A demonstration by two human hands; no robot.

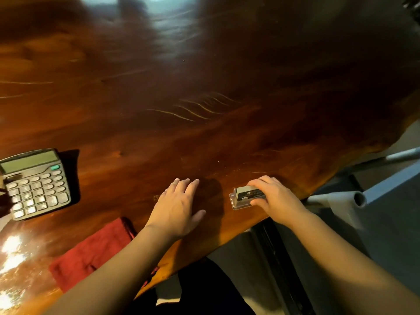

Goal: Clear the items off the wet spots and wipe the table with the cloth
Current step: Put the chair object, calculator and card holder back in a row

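A dark red cloth [91,248] lies folded on the wooden table [204,98] near the front edge, partly under my left forearm. My left hand [177,208] rests flat on the wood, fingers apart, holding nothing. My right hand [272,196] grips a small black box in a clear plastic case [244,197] that sits on the table close to the front right edge. A grey calculator [34,183] lies at the far left. Shiny wet patches [13,253] glint at the lower left beside the cloth.
Pale streaks mark the wood in the middle of the table [195,110]. Beyond the table's right edge stand a grey chair or frame [341,201] and a light pole [402,154]. A dark object [3,201] touches the calculator's left side.
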